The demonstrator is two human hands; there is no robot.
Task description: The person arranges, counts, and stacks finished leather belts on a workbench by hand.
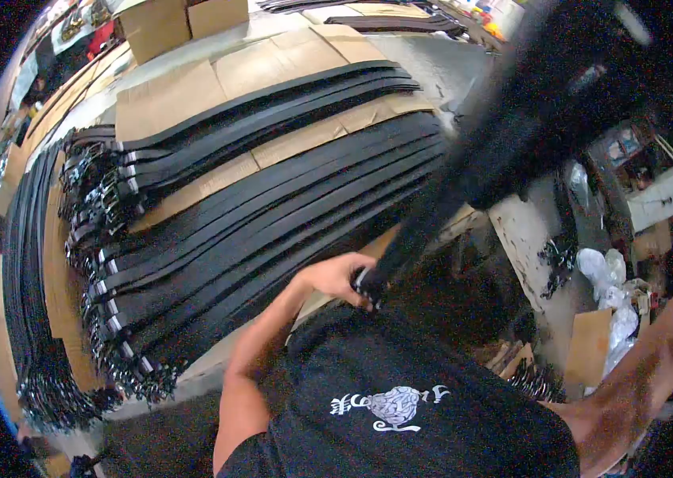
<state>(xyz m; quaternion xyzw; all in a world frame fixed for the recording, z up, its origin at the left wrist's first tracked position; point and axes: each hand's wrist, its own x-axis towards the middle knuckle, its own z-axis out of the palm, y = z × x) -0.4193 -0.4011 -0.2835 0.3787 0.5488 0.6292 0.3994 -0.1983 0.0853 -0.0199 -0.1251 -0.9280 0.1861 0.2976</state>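
Observation:
My left hand (342,276) is closed around the near end of a bundle of black belts (432,211), with a bit of shiny metal showing at the fingers. The bundle runs up to the right, where it is wide and smeared by motion. My right arm (639,382) stretches out to the right; its hand does not show. Left of my left hand, long rows of black belts (273,215) lie side by side on the table, their metal buckles (117,319) gathered at the left end.
Behind the rows lies another stack of belts (273,107) on cardboard (273,64). More belts (30,263) hang over the table's left side. A cardboard box (153,32) stands at the back. Clear plastic bags (611,279) and a cardboard piece (589,346) are at the right.

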